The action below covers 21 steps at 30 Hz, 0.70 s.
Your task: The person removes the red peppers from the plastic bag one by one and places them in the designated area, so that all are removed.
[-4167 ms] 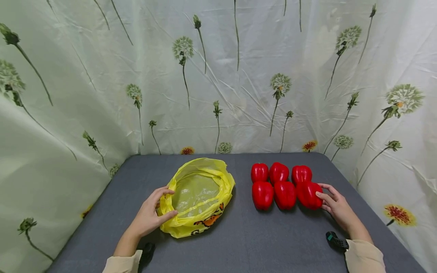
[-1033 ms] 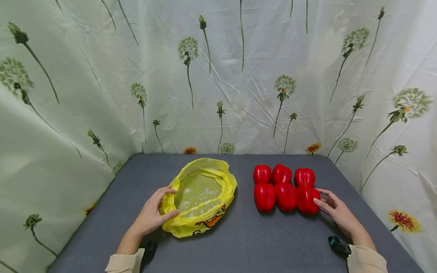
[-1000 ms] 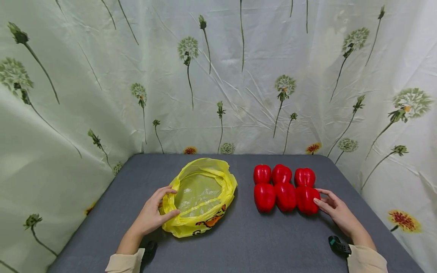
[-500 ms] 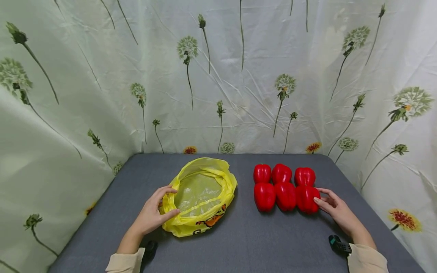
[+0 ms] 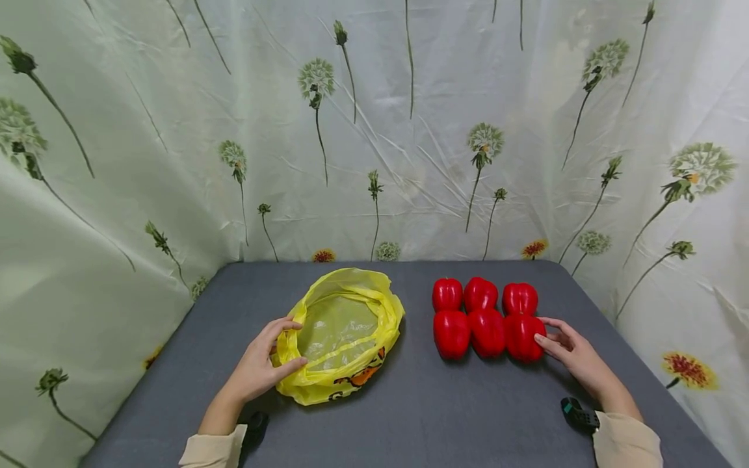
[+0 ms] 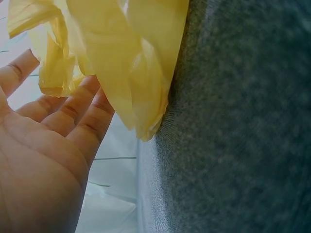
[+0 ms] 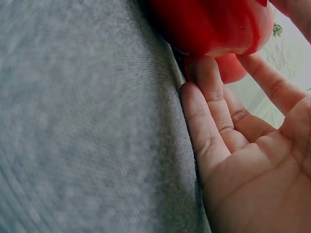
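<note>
A yellow plastic bag (image 5: 374,370) with an orange and black print lies with its wide mouth facing up, left of the table's middle. My left hand (image 5: 260,367) holds its left rim, index finger and thumb reaching over the edge. The left wrist view shows the other fingers against the bag (image 6: 131,58). At the right, several red bell peppers stand in two rows. My right hand (image 5: 576,357) holds the front right bell pepper (image 5: 523,338) from its right side, thumb in front and a finger behind. Fingers also reach under the pepper's (image 7: 218,24) side in the right wrist view.
A dark grey cloth covers the table (image 5: 421,416). Another front-row pepper (image 5: 487,333) touches the held one, and a back-row pepper (image 5: 519,299) stands right behind it. A white curtain (image 5: 409,149) with a flower print hangs along the back and sides.
About four seconds ago the held pepper leaned toward the right hand; now it stands straight in the front row. The left hand and bag look unchanged, and the view has shifted slightly.
</note>
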Each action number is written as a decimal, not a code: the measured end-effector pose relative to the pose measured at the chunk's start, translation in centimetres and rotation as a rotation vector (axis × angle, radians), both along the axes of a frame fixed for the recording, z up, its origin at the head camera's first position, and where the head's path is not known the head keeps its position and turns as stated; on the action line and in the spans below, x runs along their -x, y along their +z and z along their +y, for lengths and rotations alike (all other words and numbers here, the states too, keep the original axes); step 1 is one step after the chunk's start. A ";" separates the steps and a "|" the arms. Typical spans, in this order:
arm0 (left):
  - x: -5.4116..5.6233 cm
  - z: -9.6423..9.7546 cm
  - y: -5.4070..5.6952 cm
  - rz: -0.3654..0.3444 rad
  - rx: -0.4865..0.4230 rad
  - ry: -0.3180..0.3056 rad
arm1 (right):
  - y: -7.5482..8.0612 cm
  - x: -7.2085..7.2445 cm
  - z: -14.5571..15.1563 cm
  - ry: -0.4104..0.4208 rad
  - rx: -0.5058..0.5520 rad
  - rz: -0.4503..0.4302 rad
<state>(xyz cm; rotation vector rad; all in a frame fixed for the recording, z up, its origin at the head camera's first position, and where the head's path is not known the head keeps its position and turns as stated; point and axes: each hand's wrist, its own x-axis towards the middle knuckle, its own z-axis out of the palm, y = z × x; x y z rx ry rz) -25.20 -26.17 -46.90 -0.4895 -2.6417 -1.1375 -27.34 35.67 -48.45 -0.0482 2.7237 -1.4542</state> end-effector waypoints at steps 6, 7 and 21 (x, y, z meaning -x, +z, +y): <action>-0.2 0.0 0.2 0.025 0.003 -0.003 | 0.3 -0.2 -0.1 0.013 0.049 0.028; -0.2 -0.1 0.3 0.031 0.006 -0.002 | 0.3 -0.2 -0.1 0.013 0.061 0.032; -0.5 -0.4 1.7 0.009 0.040 0.067 | 2.0 -0.5 1.2 -0.019 0.028 0.088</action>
